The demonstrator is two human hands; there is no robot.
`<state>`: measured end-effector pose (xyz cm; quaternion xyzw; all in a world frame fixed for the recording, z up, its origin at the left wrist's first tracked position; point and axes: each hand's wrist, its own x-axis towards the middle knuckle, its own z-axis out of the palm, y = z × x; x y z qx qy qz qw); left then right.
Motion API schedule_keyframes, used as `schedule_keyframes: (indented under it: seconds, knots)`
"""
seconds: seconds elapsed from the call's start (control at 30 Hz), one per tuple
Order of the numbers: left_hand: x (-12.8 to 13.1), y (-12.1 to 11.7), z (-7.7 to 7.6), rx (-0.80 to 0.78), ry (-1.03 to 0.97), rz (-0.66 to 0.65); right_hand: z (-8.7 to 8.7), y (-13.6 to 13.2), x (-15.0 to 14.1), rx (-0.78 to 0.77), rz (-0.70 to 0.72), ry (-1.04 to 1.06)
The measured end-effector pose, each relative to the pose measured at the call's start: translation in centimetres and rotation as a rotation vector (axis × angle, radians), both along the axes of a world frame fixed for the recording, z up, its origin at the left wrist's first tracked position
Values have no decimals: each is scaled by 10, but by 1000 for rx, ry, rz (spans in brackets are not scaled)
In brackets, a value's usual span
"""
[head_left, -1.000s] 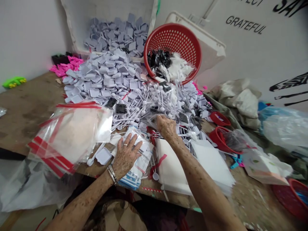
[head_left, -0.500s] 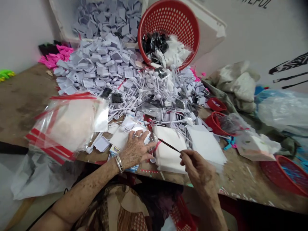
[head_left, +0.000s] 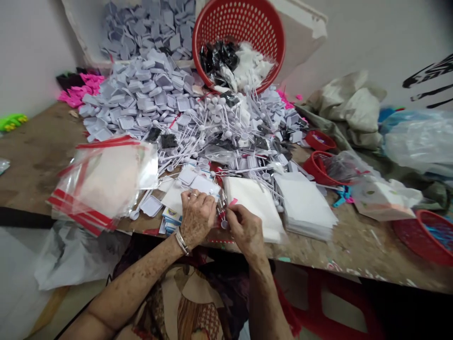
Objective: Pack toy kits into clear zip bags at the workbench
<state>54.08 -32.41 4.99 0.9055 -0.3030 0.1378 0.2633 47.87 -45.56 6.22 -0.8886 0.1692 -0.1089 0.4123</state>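
Note:
My left hand lies at the table's front edge with its fingers curled over a clear zip bag that holds white parts. My right hand is right beside it, fingers pinched at the bag's mouth around something thin that I cannot make out. Just behind them lie a pile of white spoon-like sticks and grey square trays. Two stacks of white sheets sit to the right of my hands.
A tipped red basket spills black and white packets at the back. Red-striped zip bags lie at the left. Small red baskets, crumpled plastic bags and pink parts surround the wooden table.
My right hand came back from the stick pile with a thin dark stick and moved left to the bag under my left hand. The view tilted down slightly.

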Motion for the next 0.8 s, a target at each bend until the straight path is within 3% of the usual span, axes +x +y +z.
schedule_keyframes:
  seconds: [0.17,0.27,0.37,0.5,0.6,0.7,0.8]
  knots:
    - [12,15,-2,-156,173,-133,-24,21,25,-36,-13,-76]
    - [28,34,-4,-198,138,-31,-29,25,27,-117,0,-74]
    - [44,49,-9,-62,93,98,-31,25,25,-165,-8,-88]
    - [56,53,-17,162,131,119,-35,25,24,-182,-29,-111]
    - [56,47,-20,240,161,137,-39,26,26,-242,-24,-117]
    - [53,44,-20,276,132,155,-31,28,21,-387,51,-85]
    - [51,43,-21,277,88,173,-5,20,8,-497,183,-48]
